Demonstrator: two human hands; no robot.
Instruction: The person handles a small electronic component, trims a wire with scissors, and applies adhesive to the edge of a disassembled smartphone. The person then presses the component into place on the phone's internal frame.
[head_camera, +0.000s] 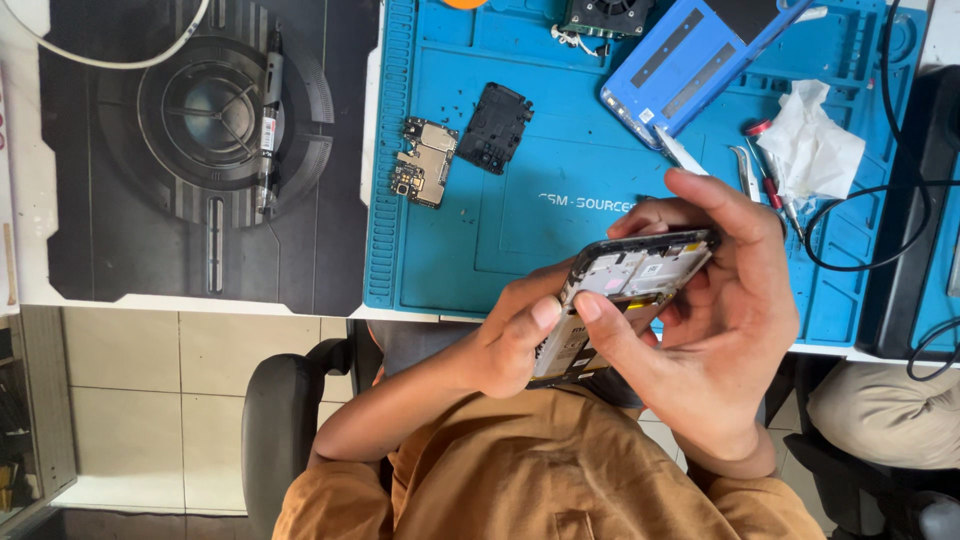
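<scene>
The opened black smartphone chassis (620, 300), internals exposed, is held above the near edge of the blue silicone repair mat (560, 215). The left hand (510, 345) clamps its lower end; the right hand (725, 300) clasps its upper end, thumb on the frame. A bare green-gold circuit board (424, 162) lies on the mat's far left area.

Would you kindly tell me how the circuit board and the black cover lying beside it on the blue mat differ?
The circuit board is pale gold with bare metal parts and a jagged outline; the black cover is plain dark with a neater, near-rectangular outline. The circuit board lies nearer the blue mat's left edge, the black cover to its right. Both lie flat, untouched by either hand.
</scene>
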